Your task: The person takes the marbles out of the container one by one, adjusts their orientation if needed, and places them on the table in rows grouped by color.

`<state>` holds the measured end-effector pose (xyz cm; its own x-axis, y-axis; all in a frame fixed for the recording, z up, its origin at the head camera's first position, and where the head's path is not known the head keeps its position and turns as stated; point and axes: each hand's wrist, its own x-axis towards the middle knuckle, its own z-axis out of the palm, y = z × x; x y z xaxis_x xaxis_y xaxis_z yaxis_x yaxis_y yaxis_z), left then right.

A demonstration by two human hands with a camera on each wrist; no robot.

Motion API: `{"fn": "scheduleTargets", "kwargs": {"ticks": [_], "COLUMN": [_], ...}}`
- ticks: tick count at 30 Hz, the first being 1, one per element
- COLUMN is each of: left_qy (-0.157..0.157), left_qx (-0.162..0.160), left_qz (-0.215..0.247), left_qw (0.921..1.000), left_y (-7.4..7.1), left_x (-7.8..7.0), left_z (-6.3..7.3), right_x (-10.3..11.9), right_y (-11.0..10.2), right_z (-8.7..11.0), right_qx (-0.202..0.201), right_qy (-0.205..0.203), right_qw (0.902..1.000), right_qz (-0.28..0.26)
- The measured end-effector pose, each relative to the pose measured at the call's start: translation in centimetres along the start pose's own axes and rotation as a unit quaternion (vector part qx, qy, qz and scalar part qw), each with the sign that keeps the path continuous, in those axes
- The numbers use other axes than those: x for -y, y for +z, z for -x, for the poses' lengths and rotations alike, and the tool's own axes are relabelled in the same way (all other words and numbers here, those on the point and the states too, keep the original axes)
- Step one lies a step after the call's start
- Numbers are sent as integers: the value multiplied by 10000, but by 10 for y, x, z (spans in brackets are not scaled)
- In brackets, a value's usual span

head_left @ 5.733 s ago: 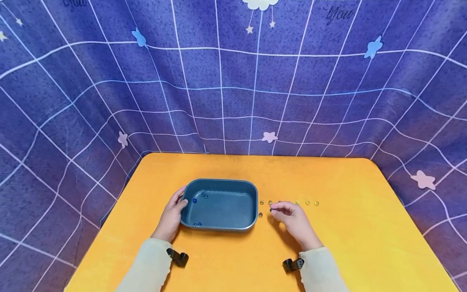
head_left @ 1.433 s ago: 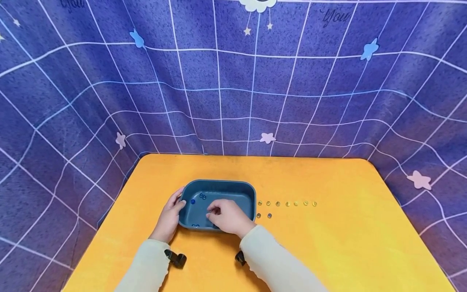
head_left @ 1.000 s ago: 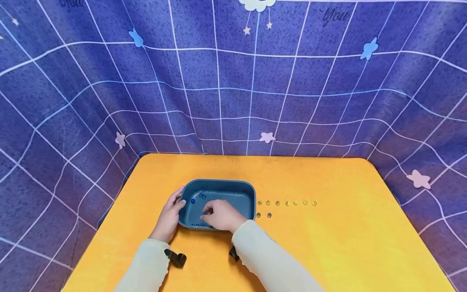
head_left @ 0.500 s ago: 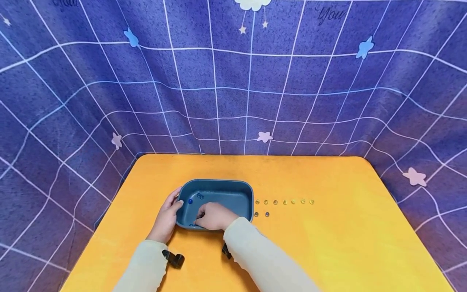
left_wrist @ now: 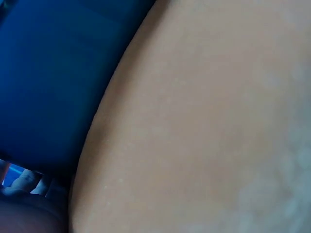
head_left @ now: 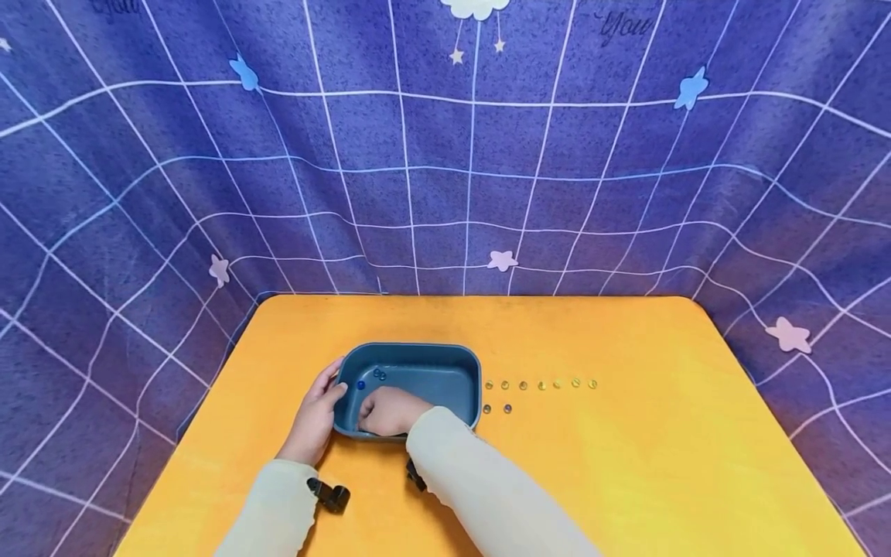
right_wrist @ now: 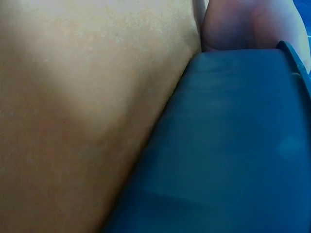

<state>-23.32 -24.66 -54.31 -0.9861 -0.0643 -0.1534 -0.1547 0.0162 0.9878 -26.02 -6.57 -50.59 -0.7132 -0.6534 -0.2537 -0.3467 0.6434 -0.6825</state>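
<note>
My left hand [head_left: 315, 414] grips the left end of a dark blue rectangular tub [head_left: 438, 350], its thumb over the rim and its fingers outside. My right hand [head_left: 393, 411] is down inside the tub at the near left corner, fingers bent downward. Its fingertips, and whatever lies under them, are hidden, so I cannot tell whether it holds a marble. A deep blue marble [head_left: 361, 384] and two clear bluish marbles [head_left: 379, 375] lie in the tub's left part. Both wrist views show mostly skin, with the tub's blue wall [right_wrist: 228, 145] beside it.
Right of the tub, a row of several glass marbles [head_left: 524, 385] runs across the yellow table [head_left: 626, 464]. A shorter row of two marbles [head_left: 507, 408] lies nearer me. A purple curtain [head_left: 445, 193] with a grid pattern hangs behind and at both sides.
The marble my right hand held over the table earlier now lies in the nearer row. That hand has moved left into the tub, down to its near left corner. My left hand keeps its grip.
</note>
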Motion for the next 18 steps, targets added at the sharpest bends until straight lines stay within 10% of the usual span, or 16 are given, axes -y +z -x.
{"fn": "scheduleTargets", "kwargs": {"ticks": [18], "left_qy": [-14], "left_qx": [-84], "left_qz": [-90], "left_qw": [9999], "left_y": [0], "left_x": [0], "left_z": [0], "right_x": [2], "right_y": [-4], "right_z": [3], "right_qx": [169], "right_qy": [-45], "right_qw": [9998], "right_qz": [-116]}}
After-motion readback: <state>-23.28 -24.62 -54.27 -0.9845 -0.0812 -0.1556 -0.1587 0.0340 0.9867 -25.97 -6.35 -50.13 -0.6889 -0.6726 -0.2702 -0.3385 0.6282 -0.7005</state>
